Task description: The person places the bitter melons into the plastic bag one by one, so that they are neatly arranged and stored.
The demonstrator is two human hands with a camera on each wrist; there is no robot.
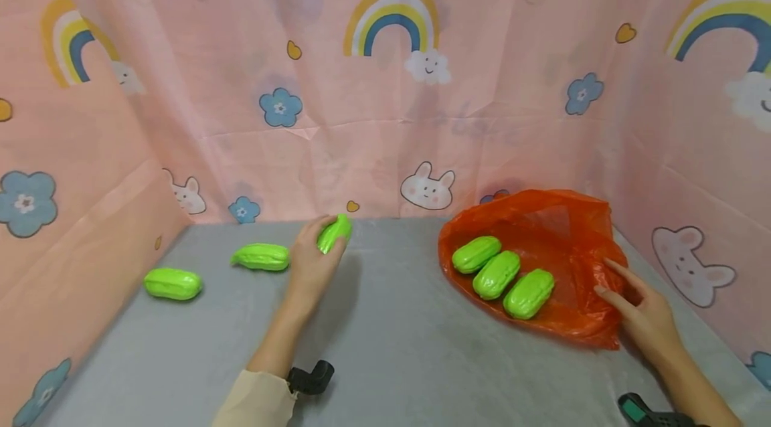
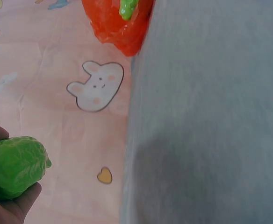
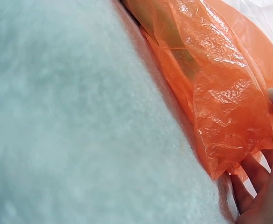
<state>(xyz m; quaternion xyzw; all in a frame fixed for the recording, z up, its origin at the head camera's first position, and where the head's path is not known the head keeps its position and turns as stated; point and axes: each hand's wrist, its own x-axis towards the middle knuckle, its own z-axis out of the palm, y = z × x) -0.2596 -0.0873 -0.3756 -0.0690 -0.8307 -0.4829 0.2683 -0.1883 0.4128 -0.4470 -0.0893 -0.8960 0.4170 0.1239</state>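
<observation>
My left hand [image 1: 314, 260] grips a bright green, bumpy bitter melon [image 1: 334, 233] above the far part of the table, thumb on one side and fingers on the other. The left wrist view shows this bitter melon [image 2: 17, 167] close up, with its small pointed tip. On the right, an orange-red plastic bag [image 1: 581, 280] lies with its mouth towards the left and three green bitter melons [image 1: 496, 275] in its opening. My right hand [image 1: 653, 320] touches the bag's right end with extended thumb and forefinger; its other fingers are partly hidden.
Two more bitter melons lie on the grey table [image 1: 409, 360]: one with a tapered end [image 1: 262, 257] near the left hand, another [image 1: 173, 284] farther left. A pink printed curtain [image 1: 361, 146] encloses the back and sides. A black device [image 1: 650, 411] is on the right wrist.
</observation>
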